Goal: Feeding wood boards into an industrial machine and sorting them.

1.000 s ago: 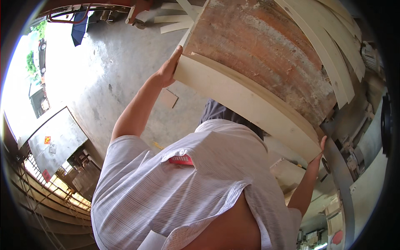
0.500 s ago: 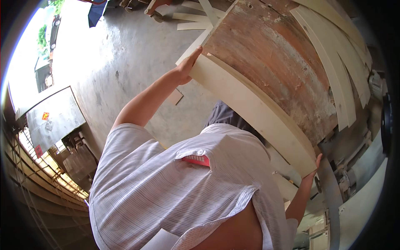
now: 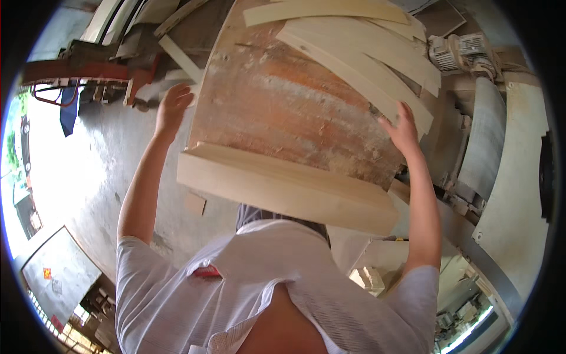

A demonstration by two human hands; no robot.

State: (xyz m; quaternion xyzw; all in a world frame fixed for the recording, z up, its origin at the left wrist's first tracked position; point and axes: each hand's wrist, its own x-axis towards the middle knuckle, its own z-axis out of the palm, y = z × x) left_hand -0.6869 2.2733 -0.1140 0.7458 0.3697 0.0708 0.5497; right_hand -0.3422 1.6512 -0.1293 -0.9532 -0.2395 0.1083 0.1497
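Observation:
A thick pale wooden board, or tight stack of boards (image 3: 283, 187), lies along the near edge of the worn reddish-brown tabletop (image 3: 277, 112), its long front face toward me. Neither hand is on it. My left hand (image 3: 173, 109) hovers by the table's left edge, fingers stretched out and nothing in them. On the right, my right hand (image 3: 403, 131) is open, thumb and fingers apart, beside the end of a long pale wooden strip (image 3: 359, 68). Whether its fingertips touch that strip, I cannot tell. More thin strips (image 3: 330, 10) overlap it at the far right of the tabletop.
A grey motor (image 3: 463, 54) and a wide grey roller (image 3: 484, 138) stand to the right of the table. Red-painted metal machinery (image 3: 94, 72) is at the far left. On the concrete floor lies a small brown offcut (image 3: 195, 204), left of my body.
Both hands have let go of the pale board, which they held by its ends, and have moved forward past it. My view has turned toward the table.

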